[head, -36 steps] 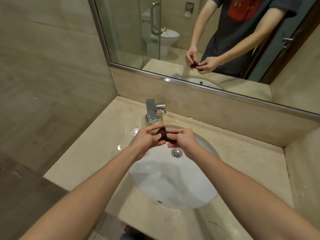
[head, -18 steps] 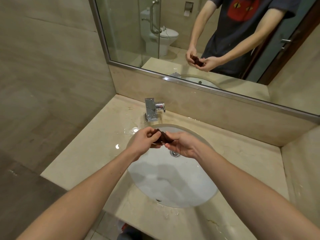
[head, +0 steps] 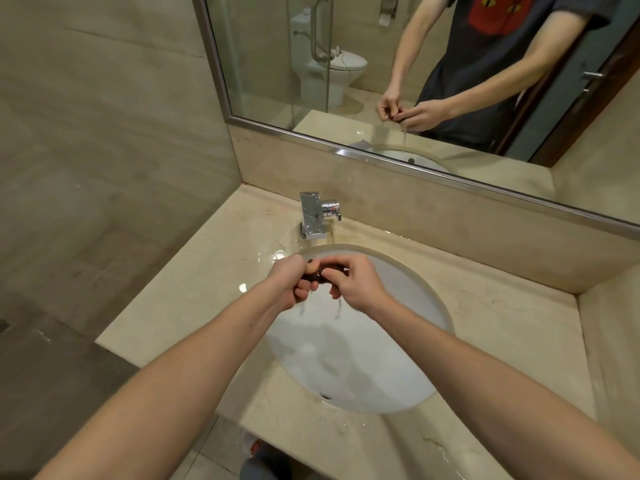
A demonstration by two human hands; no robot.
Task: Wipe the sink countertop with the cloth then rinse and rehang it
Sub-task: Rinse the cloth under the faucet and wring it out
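You grip the twisted cloth [head: 317,274] between both fists, left hand [head: 290,282] and right hand [head: 356,284] clenched on its ends, long axis left-right, over the sink [head: 408,368], dripping

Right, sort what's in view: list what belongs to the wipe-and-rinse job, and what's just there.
Job: dark cloth wrung between left hand and right hand; sink basin; faucet; wet countertop.

Just there: mirror; toilet and paper holder in the reflection.

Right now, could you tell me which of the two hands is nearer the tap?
The left hand: it grips its end of the dark cloth almost directly below the chrome tap; the right hand is farther over the basin.
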